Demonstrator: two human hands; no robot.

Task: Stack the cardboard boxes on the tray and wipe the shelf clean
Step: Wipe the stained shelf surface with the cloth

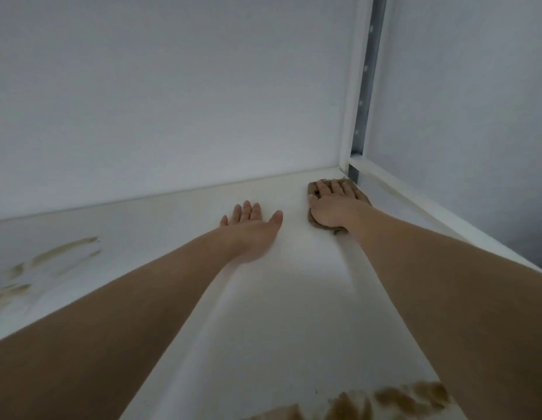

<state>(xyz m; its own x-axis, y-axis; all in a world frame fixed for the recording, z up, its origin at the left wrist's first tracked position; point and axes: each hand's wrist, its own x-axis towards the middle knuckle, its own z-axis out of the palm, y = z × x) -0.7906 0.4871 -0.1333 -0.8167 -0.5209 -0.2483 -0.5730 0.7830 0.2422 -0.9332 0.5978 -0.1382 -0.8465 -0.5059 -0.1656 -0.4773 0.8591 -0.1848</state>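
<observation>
2 hands (251, 225), 1 cloth (321, 227), 1 shelf (288, 298)

Plain corner, nothing fancy

Pale grey wall (172, 101) all round, and a perforated metal upright (367, 77) in the right corner.

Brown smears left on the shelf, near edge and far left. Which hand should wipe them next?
Right. The right hand already presses the cloth flat in the back right corner. The left hand rests open and bare on the shelf. Near smears sit under the right forearm; far-left smears need a longer sweep.
</observation>
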